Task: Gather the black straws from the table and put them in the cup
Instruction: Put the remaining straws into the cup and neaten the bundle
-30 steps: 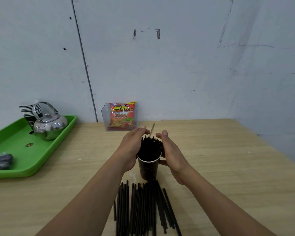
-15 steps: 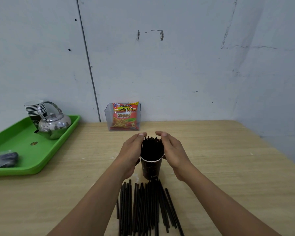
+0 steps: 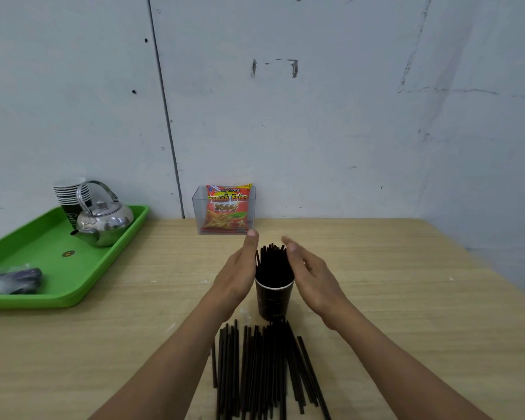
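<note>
A black paper cup point(image 3: 274, 301) stands upright at the middle of the wooden table, packed with a bundle of black straws point(image 3: 272, 262) that stick up above its rim. My left hand point(image 3: 240, 272) is flat against the bundle's left side, fingers straight. On the right side, my right hand point(image 3: 309, 272) is held the same way, slightly blurred, a small gap from the straws. Neither hand grips anything. Several more black straws point(image 3: 261, 368) lie in a row on the table just in front of the cup, between my forearms.
A green tray point(image 3: 73, 286) at the left holds a steel kettle point(image 3: 103, 219), a stack of paper cups point(image 3: 70, 195) and a wrapped dark packet point(image 3: 11, 280). A clear box with a French fries snack bag point(image 3: 226, 209) stands by the wall. The table's right edge slants away.
My fingers curled over the top of the bundle before; now both hands are flat and slightly apart at its sides. The view has tilted down a little.
</note>
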